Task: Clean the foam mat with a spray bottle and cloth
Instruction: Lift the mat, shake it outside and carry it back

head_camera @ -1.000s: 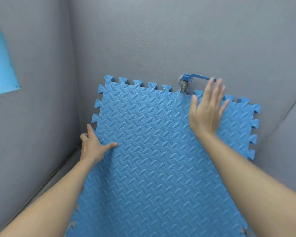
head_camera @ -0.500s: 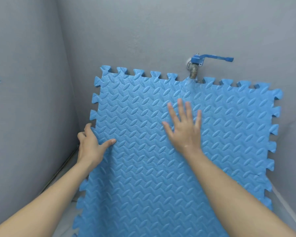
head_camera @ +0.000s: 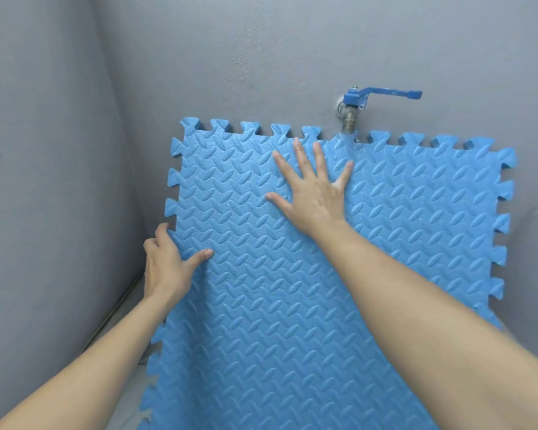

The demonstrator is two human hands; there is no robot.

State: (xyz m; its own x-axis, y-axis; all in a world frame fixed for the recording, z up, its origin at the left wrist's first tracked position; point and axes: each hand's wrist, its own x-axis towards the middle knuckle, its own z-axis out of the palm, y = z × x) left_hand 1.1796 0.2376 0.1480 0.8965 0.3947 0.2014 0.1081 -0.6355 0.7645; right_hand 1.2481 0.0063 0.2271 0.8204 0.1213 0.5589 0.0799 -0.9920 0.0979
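Your right hand (head_camera: 316, 193) lies flat on the upper middle of the foam mat (head_camera: 292, 290), palm down, fingers fully spread — it grips nothing. The fingertips (head_camera: 297, 143) reach close to the mat's top edge, just left of the tap.

Your left hand (head_camera: 165, 262) clamps the mat's left edge: the thumb (head_camera: 201, 256) presses on the textured front face while the fingers curl around behind the edge, out of sight.

The mat is a blue interlocking foam tile with a raised oval-leaf pattern and dovetail teeth along its borders. It stands tilted, its top edge leaning on the grey rear wall (head_camera: 292, 57) and its lower part running toward you and out of frame at the bottom. The mat sits in a corner; a second grey wall (head_camera: 44, 181) closes the left side.

A brass tap (head_camera: 348, 117) with a blue lever handle (head_camera: 389, 95) projects from the rear wall — its spout touches or nearly touches the mat's top edge.
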